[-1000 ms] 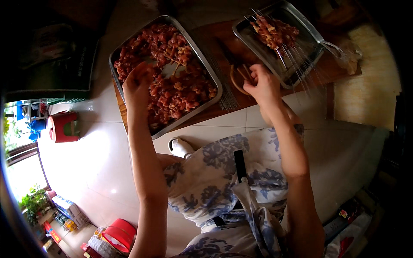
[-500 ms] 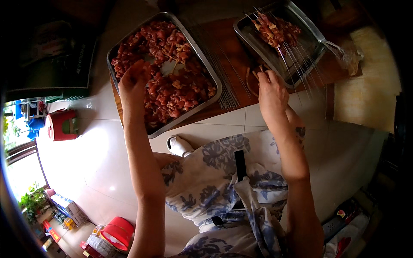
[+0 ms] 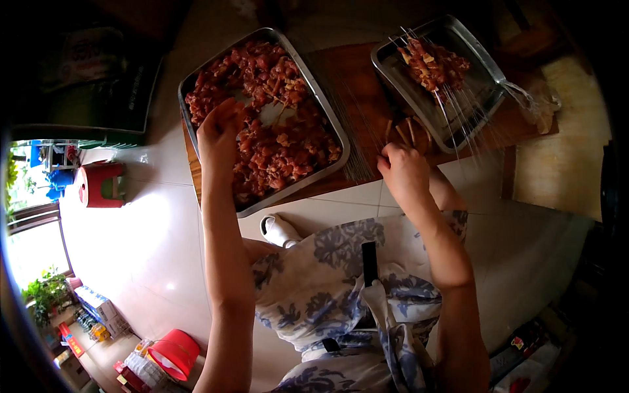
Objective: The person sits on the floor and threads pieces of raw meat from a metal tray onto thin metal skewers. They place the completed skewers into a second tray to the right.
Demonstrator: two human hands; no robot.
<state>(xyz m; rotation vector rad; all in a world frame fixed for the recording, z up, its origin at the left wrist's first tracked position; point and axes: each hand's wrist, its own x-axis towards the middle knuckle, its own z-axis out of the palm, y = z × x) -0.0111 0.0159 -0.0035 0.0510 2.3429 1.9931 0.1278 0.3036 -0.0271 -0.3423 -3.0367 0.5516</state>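
A metal tray (image 3: 335, 134) of raw, cut-up red meat (image 3: 265, 69) lies at the left of a wooden table. My left hand (image 3: 218, 131) reaches over its left side, fingertips drawn together down at the meat; whatever they grip blends in with the dark red pieces. Several thin metal skewers (image 3: 356, 160) lie beside the tray's right edge. My right hand (image 3: 403, 167) is at the table's near edge, just right of these skewers, its fingers pinched together. Whatever is in that pinch is too thin or dark to make out.
A second metal tray (image 3: 488, 65) at the right holds skewered meat (image 3: 434, 63), bare skewer ends pointing toward me. Brown curved pieces (image 3: 411, 133) lie just beyond my right hand. A clear plastic bag (image 3: 540, 108) hangs at that tray's right. A red stool (image 3: 101, 185) stands on the floor left.
My right hand has moved left and nearer to me, away from the brown curved pieces and toward the loose skewers. My left hand stays at the meat. The whole view has shifted slightly.
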